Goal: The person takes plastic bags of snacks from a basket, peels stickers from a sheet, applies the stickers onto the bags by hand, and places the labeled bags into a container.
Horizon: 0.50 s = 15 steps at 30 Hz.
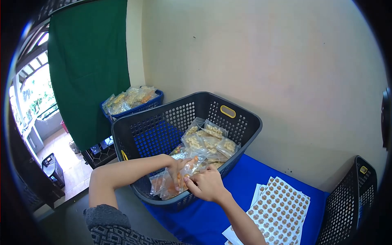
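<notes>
A large black laundry-style basket (pixel 188 99) with yellow-edged handle holes stands before me. Small clear bags of pale snacks (pixel 210 143) are heaped in its right part. Over the near side of the basket, my left hand (pixel 174 170) and my right hand (pixel 207 183) are close together, closed on a clear plastic bag (pixel 189 168) with orange pieces in it. My right thumb presses against the bag. More orange-filled bags (pixel 160 183) lie under and beside my left hand. The fingers partly hide the held bag's edges.
On a blue cloth (pixel 253 171) to the right lie sheets of round stickers (pixel 281 206). Another black basket (pixel 347 200) stands at the far right. Behind, against the wall, a blue basket (pixel 139 109) holds bagged snacks. A green curtain (pixel 87 73) hangs beside the doorway at left.
</notes>
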Each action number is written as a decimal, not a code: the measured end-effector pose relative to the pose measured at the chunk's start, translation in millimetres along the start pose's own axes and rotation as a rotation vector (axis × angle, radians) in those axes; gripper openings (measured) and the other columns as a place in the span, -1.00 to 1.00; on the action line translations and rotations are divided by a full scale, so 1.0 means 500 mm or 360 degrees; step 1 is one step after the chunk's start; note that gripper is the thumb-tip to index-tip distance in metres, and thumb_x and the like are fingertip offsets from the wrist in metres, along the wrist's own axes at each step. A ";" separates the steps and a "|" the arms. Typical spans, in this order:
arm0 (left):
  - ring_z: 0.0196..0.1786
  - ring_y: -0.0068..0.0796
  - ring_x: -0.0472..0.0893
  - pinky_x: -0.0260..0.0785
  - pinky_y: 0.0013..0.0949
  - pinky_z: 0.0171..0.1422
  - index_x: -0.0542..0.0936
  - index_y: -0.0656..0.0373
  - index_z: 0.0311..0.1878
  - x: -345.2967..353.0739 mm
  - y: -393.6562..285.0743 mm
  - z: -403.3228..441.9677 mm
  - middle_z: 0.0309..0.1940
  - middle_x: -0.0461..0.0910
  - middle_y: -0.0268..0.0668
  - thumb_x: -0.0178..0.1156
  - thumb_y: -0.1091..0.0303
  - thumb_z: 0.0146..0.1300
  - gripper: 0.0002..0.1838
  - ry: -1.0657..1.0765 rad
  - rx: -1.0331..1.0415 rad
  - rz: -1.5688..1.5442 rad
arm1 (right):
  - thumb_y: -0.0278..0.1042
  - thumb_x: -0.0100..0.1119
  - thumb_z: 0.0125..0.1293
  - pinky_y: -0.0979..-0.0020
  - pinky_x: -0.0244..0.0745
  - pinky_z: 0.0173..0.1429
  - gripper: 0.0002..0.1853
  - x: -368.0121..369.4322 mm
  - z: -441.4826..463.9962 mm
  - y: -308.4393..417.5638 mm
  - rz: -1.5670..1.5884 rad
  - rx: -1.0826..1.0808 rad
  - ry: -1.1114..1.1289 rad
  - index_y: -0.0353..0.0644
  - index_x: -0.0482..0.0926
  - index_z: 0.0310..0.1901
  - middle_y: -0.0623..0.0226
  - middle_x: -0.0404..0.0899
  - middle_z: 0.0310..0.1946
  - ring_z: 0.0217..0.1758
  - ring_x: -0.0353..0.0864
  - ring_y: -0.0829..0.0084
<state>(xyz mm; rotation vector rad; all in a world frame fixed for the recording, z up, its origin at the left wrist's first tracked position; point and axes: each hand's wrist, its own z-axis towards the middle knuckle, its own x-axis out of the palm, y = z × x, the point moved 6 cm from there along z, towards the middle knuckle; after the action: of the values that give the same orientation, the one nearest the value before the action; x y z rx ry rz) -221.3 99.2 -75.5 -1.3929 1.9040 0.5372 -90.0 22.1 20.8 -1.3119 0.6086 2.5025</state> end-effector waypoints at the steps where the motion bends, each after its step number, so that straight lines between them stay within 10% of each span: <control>1: 0.24 0.03 0.07 0.20 0.02 0.11 -0.20 0.04 0.29 0.010 0.002 0.005 0.26 -0.19 -0.02 0.41 -0.19 -0.61 0.36 0.0059 0.0018 -0.0194 | -0.15 -0.18 0.14 0.39 0.16 -0.30 -0.60 0.002 0.002 -0.001 -0.0020 0.0003 0.0013 -0.09 0.54 -0.71 0.29 0.38 -0.84 -0.71 0.33 0.36; 15: 0.06 -0.19 0.37 0.51 -0.28 -0.28 0.01 0.24 0.22 0.001 0.039 0.063 0.05 0.25 0.04 0.16 0.29 -0.13 -0.19 -0.0120 -0.0126 -0.0710 | -0.15 -0.14 0.12 0.40 0.15 -0.32 -0.62 0.005 0.006 -0.008 0.0091 0.0023 -0.0082 -0.11 0.53 -0.72 0.31 0.37 -0.84 -0.74 0.31 0.37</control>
<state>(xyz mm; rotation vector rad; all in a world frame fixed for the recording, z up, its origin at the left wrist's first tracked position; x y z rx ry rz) -230.4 126.8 -98.3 -1.7568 1.4612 0.4388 -91.8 27.1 19.2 -1.2377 0.6598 2.5638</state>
